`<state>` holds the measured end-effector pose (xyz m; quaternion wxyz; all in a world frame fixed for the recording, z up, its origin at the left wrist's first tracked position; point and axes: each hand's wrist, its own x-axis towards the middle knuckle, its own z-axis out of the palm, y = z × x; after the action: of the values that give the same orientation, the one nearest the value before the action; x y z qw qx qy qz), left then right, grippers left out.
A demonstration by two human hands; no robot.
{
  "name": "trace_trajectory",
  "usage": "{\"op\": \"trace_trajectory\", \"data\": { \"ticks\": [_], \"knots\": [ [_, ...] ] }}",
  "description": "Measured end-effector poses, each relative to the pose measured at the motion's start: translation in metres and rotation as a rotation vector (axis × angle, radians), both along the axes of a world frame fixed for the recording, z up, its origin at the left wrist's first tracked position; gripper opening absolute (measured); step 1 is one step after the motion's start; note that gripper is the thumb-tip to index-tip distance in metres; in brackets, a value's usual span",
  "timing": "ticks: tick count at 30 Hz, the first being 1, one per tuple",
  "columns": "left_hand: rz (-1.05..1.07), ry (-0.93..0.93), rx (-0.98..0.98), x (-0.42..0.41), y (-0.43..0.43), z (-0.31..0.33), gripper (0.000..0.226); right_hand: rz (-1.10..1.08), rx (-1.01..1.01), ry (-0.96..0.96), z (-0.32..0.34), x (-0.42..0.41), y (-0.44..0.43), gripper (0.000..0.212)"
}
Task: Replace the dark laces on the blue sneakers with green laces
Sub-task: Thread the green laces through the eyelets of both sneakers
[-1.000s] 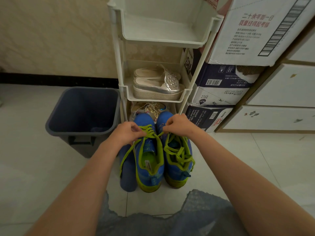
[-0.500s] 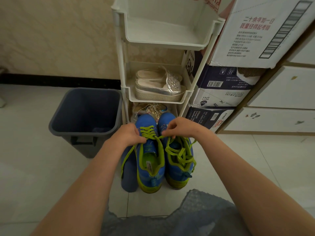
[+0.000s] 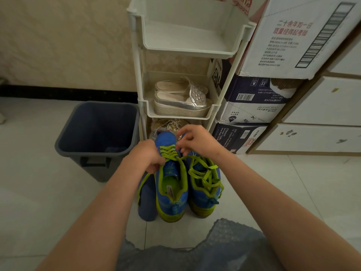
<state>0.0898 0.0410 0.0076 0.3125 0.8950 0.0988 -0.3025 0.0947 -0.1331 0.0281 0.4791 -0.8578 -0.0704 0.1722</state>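
Two blue sneakers with yellow-green trim stand side by side on the floor, toes toward the rack. The left sneaker (image 3: 172, 192) has a green lace (image 3: 169, 151) crossed through its front eyelets. My left hand (image 3: 145, 155) grips one end of that lace at the shoe's left side; the loose end hangs down past the shoe. My right hand (image 3: 197, 140) is above the toe, its fingertips pinching at the lace near the upper eyelets. The right sneaker (image 3: 205, 188) carries a loose green lace (image 3: 203, 173) piled over its opening.
A dark grey bin (image 3: 97, 128) stands left of the shoes. A white plastic rack (image 3: 183, 49) behind them holds silver slip-ons (image 3: 181, 102). Stacked cardboard boxes (image 3: 254, 106) and a white drawer unit (image 3: 322, 122) are at the right. A blue insole-like piece (image 3: 146, 202) lies beside the left sneaker.
My right hand has lifted and moved slightly toward the toe of the left sneaker. My left hand has stayed at the shoe's left side, holding the lace.
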Motion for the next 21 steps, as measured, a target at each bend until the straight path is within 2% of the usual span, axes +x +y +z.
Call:
{"op": "trace_trajectory", "data": {
  "ticks": [3,7,10,12,16,21],
  "knots": [
    [0.044,0.052,-0.06,-0.001,0.006,0.001,0.021,0.045,0.021,0.107,-0.008,-0.003,0.007,0.03],
    [0.093,0.094,-0.208,-0.005,0.016,0.0,0.01,0.143,-0.101,0.057,-0.015,-0.006,0.019,0.039],
    [0.14,0.105,-0.303,-0.007,0.021,-0.001,0.011,0.193,-0.201,0.01,-0.018,-0.008,0.027,0.021],
    [0.141,0.1,-0.312,-0.007,0.021,-0.002,0.012,0.227,-0.265,-0.024,-0.018,-0.008,0.03,0.014],
    [0.134,0.101,-0.314,-0.006,0.021,-0.003,0.009,0.319,-0.407,-0.132,-0.018,-0.01,0.036,0.016],
    [0.15,0.097,-0.327,-0.006,0.02,-0.003,0.008,0.294,-0.382,-0.124,-0.019,-0.013,0.037,0.016]
  ]
}}
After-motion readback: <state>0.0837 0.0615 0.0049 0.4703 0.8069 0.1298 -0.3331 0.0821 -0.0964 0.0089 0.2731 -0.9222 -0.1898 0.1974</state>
